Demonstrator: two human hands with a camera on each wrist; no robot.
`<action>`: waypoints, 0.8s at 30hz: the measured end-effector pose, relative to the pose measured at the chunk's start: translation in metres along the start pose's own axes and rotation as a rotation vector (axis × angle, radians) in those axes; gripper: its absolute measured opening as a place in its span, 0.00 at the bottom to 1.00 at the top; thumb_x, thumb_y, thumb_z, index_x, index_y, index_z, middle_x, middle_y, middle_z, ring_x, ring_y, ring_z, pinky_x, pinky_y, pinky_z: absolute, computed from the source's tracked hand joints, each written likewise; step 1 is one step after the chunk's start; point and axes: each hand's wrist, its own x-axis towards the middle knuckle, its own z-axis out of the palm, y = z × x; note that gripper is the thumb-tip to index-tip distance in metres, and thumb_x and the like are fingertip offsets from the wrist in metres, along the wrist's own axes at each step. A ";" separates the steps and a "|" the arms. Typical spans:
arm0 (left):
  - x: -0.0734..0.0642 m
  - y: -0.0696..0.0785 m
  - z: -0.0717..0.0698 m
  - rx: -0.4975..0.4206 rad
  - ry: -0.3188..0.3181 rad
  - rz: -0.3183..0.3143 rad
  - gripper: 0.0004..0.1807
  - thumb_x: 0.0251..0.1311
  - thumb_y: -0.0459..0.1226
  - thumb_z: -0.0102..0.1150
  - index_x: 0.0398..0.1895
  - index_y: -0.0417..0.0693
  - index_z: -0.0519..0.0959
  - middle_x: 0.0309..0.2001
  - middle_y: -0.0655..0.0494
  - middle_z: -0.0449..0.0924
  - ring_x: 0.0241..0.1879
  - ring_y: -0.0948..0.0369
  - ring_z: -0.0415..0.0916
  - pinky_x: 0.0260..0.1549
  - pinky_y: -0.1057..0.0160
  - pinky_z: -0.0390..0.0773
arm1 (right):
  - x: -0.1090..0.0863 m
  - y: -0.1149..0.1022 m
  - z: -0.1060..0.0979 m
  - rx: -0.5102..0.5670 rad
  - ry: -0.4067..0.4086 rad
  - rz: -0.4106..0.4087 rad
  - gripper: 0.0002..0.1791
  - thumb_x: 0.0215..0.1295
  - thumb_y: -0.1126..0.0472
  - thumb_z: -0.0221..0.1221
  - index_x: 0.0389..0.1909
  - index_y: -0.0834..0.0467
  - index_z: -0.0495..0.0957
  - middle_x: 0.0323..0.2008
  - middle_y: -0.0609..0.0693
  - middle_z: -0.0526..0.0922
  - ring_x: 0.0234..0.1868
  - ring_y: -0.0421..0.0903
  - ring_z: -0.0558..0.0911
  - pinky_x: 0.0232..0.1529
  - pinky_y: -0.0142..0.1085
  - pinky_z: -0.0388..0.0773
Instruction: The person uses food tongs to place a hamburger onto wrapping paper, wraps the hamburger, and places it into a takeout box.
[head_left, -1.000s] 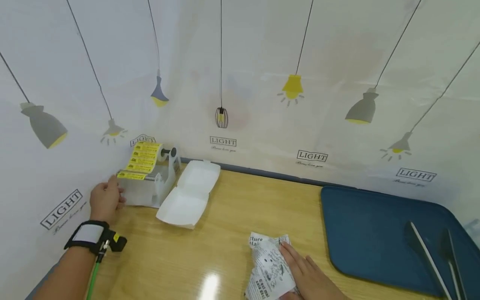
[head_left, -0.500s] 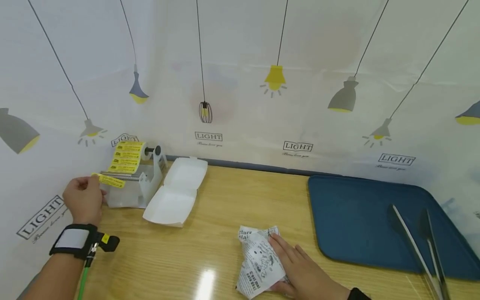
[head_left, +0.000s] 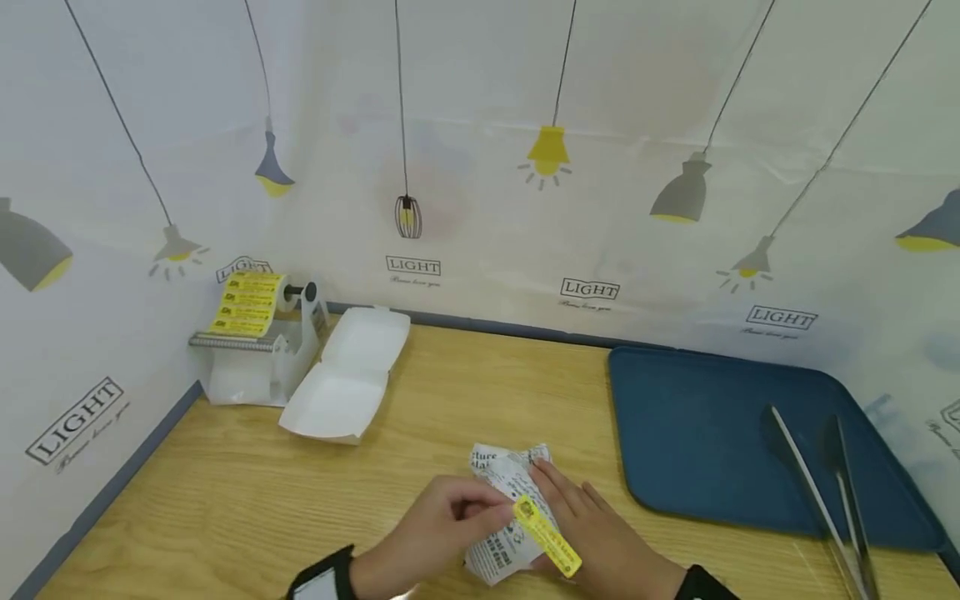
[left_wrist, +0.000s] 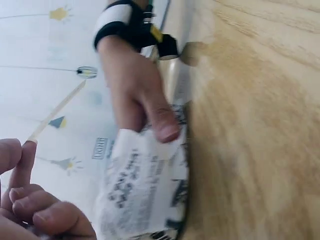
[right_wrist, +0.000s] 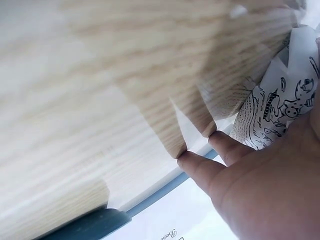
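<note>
Between left thumb and index finger, the left hand [head_left: 427,533] pinches one end of a yellow printed label [head_left: 547,537]. In the head view the label slants in front of a bundle [head_left: 491,560] wrapped in newsprint-patterned paper and overlaps the right hand; contact is unclear. The left wrist view shows the label [left_wrist: 57,112] edge-on as a thin strip. The right hand [head_left: 611,537] rests on the right side of the bundle with straight fingers. Two of its fingertips [right_wrist: 187,160] touch the tabletop in the right wrist view. What the paper holds is hidden.
A label dispenser [head_left: 288,367] with a roll of yellow labels [head_left: 247,304] stands at the back left. Beside it lies an opened white carton [head_left: 348,375]. On the right, metal tongs [head_left: 806,475] lie across a blue tray [head_left: 675,433]. A printed curtain [head_left: 480,167] bounds the table.
The left hand has peeled a yellow label off the dispenser and carried it right and nearer, over the wrapped bundle. The right hand has stayed on the bundle. The head view has turned rightward.
</note>
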 end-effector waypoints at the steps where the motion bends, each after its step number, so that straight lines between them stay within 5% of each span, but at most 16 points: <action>1: 0.005 -0.006 0.009 0.026 0.005 -0.024 0.12 0.70 0.37 0.62 0.43 0.34 0.86 0.30 0.61 0.76 0.29 0.71 0.70 0.29 0.74 0.71 | 0.000 0.001 0.000 -0.005 0.009 -0.009 0.53 0.71 0.34 0.54 0.83 0.56 0.38 0.81 0.55 0.46 0.77 0.57 0.57 0.66 0.65 0.64; 6: 0.016 -0.023 0.027 0.295 0.113 -0.051 0.09 0.65 0.45 0.68 0.33 0.50 0.89 0.23 0.64 0.69 0.23 0.71 0.64 0.24 0.73 0.65 | 0.002 -0.001 -0.001 -0.032 0.010 -0.024 0.50 0.75 0.39 0.54 0.83 0.54 0.37 0.82 0.53 0.45 0.78 0.54 0.56 0.66 0.65 0.65; 13: 0.022 -0.025 0.039 0.650 0.210 0.020 0.09 0.59 0.47 0.73 0.24 0.60 0.85 0.24 0.68 0.68 0.21 0.72 0.62 0.18 0.72 0.63 | 0.002 -0.003 -0.007 -0.071 0.020 -0.032 0.47 0.77 0.40 0.52 0.83 0.55 0.39 0.82 0.53 0.45 0.78 0.54 0.56 0.65 0.65 0.65; 19: 0.030 -0.026 0.043 0.933 0.179 0.075 0.13 0.56 0.42 0.74 0.19 0.60 0.80 0.25 0.71 0.66 0.20 0.75 0.61 0.15 0.73 0.63 | -0.001 -0.001 -0.006 -0.058 0.026 -0.034 0.47 0.76 0.36 0.48 0.83 0.56 0.40 0.82 0.53 0.45 0.78 0.53 0.57 0.65 0.65 0.65; 24: 0.037 -0.025 0.048 1.095 0.133 0.112 0.15 0.52 0.41 0.73 0.17 0.58 0.75 0.25 0.68 0.64 0.19 0.75 0.58 0.16 0.75 0.63 | -0.005 0.000 -0.004 -0.055 0.012 -0.025 0.48 0.75 0.49 0.58 0.83 0.55 0.39 0.82 0.53 0.45 0.78 0.53 0.56 0.66 0.64 0.64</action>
